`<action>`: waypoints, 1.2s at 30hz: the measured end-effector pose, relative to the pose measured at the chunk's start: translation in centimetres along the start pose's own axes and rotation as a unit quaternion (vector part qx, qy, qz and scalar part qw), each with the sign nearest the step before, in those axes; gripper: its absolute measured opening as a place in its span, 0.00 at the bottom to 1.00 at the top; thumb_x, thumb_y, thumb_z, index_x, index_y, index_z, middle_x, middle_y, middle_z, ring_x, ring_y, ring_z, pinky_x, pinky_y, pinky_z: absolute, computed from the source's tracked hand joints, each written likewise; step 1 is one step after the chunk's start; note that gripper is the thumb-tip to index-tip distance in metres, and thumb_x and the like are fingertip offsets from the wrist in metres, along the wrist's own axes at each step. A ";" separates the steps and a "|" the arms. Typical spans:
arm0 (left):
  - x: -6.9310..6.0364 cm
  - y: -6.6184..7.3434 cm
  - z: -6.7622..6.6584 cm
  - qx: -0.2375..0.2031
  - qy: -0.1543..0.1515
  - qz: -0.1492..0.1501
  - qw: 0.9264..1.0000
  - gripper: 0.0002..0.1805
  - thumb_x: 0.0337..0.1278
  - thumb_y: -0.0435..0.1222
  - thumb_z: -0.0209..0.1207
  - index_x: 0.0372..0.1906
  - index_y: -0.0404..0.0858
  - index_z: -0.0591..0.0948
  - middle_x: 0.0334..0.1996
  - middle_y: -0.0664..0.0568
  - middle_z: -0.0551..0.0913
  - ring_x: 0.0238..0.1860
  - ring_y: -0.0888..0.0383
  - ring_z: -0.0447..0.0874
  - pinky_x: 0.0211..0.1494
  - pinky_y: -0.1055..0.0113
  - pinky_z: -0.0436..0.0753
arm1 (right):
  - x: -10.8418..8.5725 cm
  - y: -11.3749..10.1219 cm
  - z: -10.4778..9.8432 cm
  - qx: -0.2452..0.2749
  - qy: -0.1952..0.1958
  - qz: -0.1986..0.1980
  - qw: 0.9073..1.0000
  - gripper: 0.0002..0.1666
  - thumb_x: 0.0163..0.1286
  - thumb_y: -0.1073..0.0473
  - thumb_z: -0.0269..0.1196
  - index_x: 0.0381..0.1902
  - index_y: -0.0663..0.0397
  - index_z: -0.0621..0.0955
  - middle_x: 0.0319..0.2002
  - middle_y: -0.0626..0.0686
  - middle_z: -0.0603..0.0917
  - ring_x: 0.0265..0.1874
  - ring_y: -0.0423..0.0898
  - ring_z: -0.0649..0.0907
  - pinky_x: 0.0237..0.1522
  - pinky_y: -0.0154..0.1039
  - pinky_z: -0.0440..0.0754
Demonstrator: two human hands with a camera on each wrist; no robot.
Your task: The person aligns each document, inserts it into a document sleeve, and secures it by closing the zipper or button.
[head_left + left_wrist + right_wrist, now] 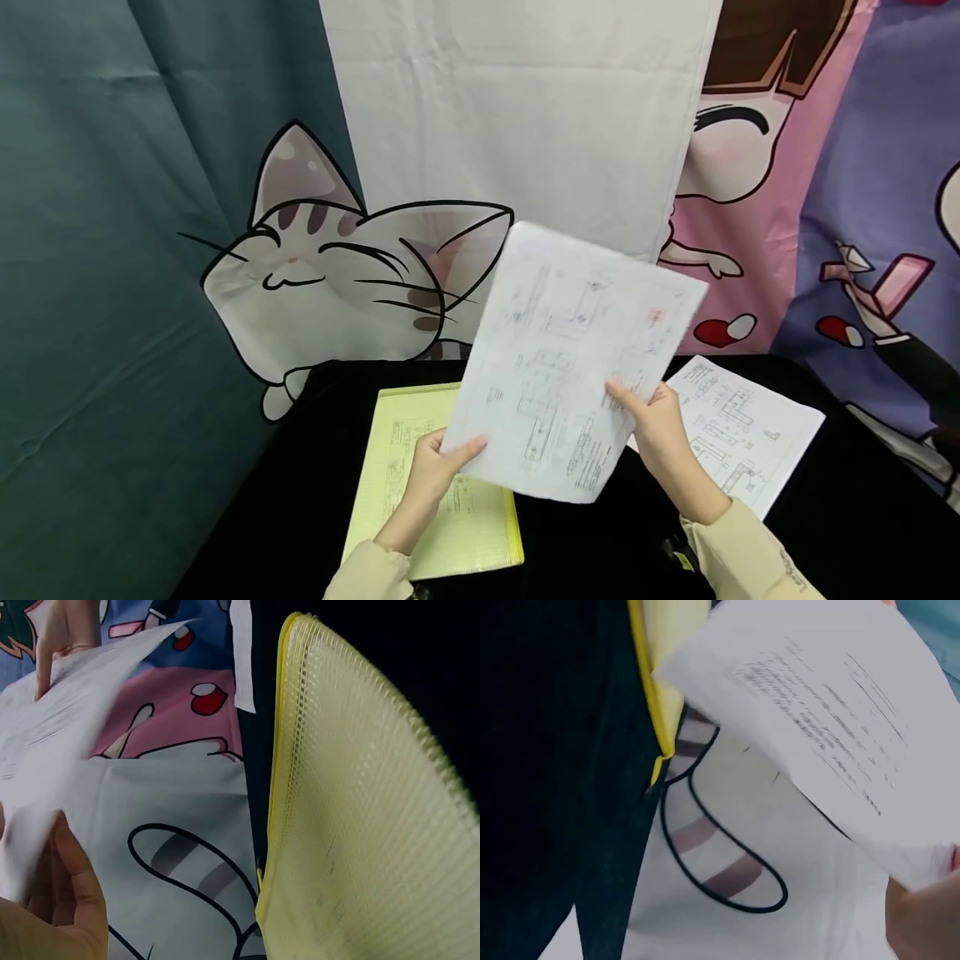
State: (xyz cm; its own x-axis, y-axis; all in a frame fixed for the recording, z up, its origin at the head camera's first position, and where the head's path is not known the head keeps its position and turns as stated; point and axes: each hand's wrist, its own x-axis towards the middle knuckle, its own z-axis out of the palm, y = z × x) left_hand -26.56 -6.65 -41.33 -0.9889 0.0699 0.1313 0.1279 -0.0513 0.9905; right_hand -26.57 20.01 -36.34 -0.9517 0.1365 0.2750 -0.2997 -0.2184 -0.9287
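Head: I look forward and down
Left wrist: close, rolled sideways
Right wrist: close, rolled oppositely
Wrists share: paper (825,742), pouch (352,802)

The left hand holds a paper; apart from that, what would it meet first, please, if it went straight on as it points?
Beyond the paper it grips, the left hand would probably meet the white backdrop panel first, though the depth between them is unclear.
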 end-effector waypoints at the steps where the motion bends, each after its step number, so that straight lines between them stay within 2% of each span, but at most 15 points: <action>1: 0.0 0.0 0.0 -0.013 0.002 0.004 1.000 0.14 0.51 0.29 0.64 0.42 0.24 0.80 0.27 0.52 0.87 0.26 0.63 0.85 0.32 0.71 0.84 | 0.0 -0.3 0.1 0.021 0.018 -0.001 1.000 0.16 0.67 0.68 0.58 0.38 0.36 0.81 0.33 0.36 0.87 0.32 0.34 0.86 0.34 0.28 0.82; 5: -0.3 0.3 0.5 -0.071 0.013 0.028 0.997 0.13 0.55 0.27 0.61 0.45 0.24 0.76 0.25 0.61 0.85 0.27 0.66 0.85 0.33 0.72 0.84 | -0.2 -1.1 0.7 0.118 0.073 0.018 0.990 0.16 0.67 0.67 0.57 0.46 0.40 0.77 0.38 0.36 0.86 0.37 0.34 0.86 0.41 0.28 0.83; 8: -0.5 1.0 1.4 -0.110 0.030 0.048 0.992 0.15 0.55 0.26 0.59 0.48 0.25 0.74 0.28 0.62 0.85 0.29 0.66 0.84 0.35 0.72 0.85 | -0.5 -1.5 1.5 0.186 0.097 0.041 0.977 0.17 0.67 0.68 0.57 0.50 0.44 0.75 0.40 0.39 0.86 0.39 0.36 0.86 0.42 0.30 0.84; 10: -0.7 1.6 2.2 -0.136 0.045 0.050 0.988 0.16 0.55 0.25 0.59 0.49 0.27 0.74 0.29 0.62 0.85 0.30 0.66 0.84 0.36 0.72 0.85 | -0.9 -1.7 2.0 0.220 0.108 0.054 0.968 0.18 0.66 0.67 0.57 0.52 0.46 0.73 0.41 0.40 0.86 0.39 0.37 0.86 0.42 0.32 0.84; 13: -1.2 2.4 3.7 -0.170 0.066 0.034 0.983 0.15 0.55 0.27 0.60 0.48 0.29 0.74 0.31 0.60 0.85 0.32 0.65 0.85 0.38 0.72 0.84 | -1.4 -1.8 3.0 0.235 0.126 0.060 0.962 0.20 0.66 0.67 0.58 0.54 0.47 0.72 0.41 0.40 0.86 0.40 0.37 0.86 0.43 0.31 0.84; 16: -1.6 2.6 4.9 -0.177 0.078 0.021 0.981 0.14 0.56 0.30 0.61 0.47 0.32 0.75 0.35 0.57 0.86 0.35 0.64 0.86 0.41 0.71 0.84 | -1.8 -1.7 3.8 0.232 0.133 0.055 0.962 0.20 0.65 0.67 0.59 0.54 0.48 0.73 0.42 0.41 0.86 0.40 0.37 0.86 0.44 0.32 0.84; 20: -1.6 2.2 5.9 -0.167 0.086 0.040 0.981 0.18 0.57 0.33 0.61 0.52 0.31 0.75 0.44 0.49 0.86 0.40 0.61 0.87 0.46 0.66 0.85 | -2.2 -1.4 4.4 0.208 0.124 0.055 0.969 0.20 0.67 0.67 0.57 0.55 0.47 0.72 0.43 0.40 0.85 0.40 0.37 0.86 0.45 0.32 0.84; 22: -1.5 2.0 6.1 -0.162 0.089 0.054 0.981 0.19 0.57 0.33 0.61 0.52 0.30 0.75 0.45 0.46 0.85 0.40 0.60 0.87 0.46 0.65 0.85 | -2.4 -1.4 4.4 0.208 0.116 0.065 0.969 0.20 0.67 0.66 0.57 0.55 0.46 0.71 0.43 0.39 0.85 0.40 0.37 0.86 0.44 0.33 0.84; 26: -1.1 1.6 6.0 -0.142 0.100 0.076 0.982 0.17 0.56 0.31 0.62 0.49 0.27 0.77 0.42 0.42 0.86 0.36 0.61 0.88 0.42 0.66 0.86 | -2.6 -1.3 4.0 0.226 0.094 0.077 0.966 0.20 0.68 0.66 0.57 0.54 0.44 0.71 0.41 0.39 0.86 0.39 0.37 0.86 0.44 0.32 0.84; 29: -0.8 1.3 5.6 -0.126 0.105 0.089 0.982 0.16 0.55 0.31 0.62 0.47 0.25 0.78 0.40 0.42 0.86 0.34 0.61 0.88 0.40 0.67 0.86 | -2.6 -1.2 3.6 0.248 0.082 0.070 0.963 0.17 0.67 0.68 0.57 0.51 0.45 0.73 0.41 0.41 0.86 0.39 0.38 0.86 0.43 0.33 0.84; 33: -0.5 1.2 4.4 -0.113 0.113 0.096 0.982 0.15 0.55 0.30 0.62 0.45 0.24 0.77 0.38 0.41 0.86 0.32 0.61 0.88 0.38 0.66 0.86 | -2.3 -0.9 3.3 0.281 0.104 0.050 0.953 0.14 0.65 0.72 0.58 0.44 0.51 0.78 0.37 0.45 0.87 0.35 0.39 0.87 0.40 0.32 0.85; 36: -0.5 1.1 2.8 -0.099 0.118 0.104 0.983 0.15 0.54 0.29 0.62 0.46 0.23 0.77 0.38 0.41 0.87 0.31 0.61 0.88 0.37 0.65 0.86 | -2.0 -0.7 2.9 0.301 0.127 0.038 0.944 0.11 0.63 0.75 0.59 0.39 0.56 0.79 0.33 0.48 0.87 0.31 0.40 0.86 0.35 0.31 0.85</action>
State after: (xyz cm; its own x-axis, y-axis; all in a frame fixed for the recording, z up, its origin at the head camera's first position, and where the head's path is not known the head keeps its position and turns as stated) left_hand -25.77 -3.94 -40.20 -0.9361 -0.1941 0.2932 0.3344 -0.2338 0.9130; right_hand -24.63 17.11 -35.54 -0.9483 0.3086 0.0747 -0.2879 -0.7365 -0.6121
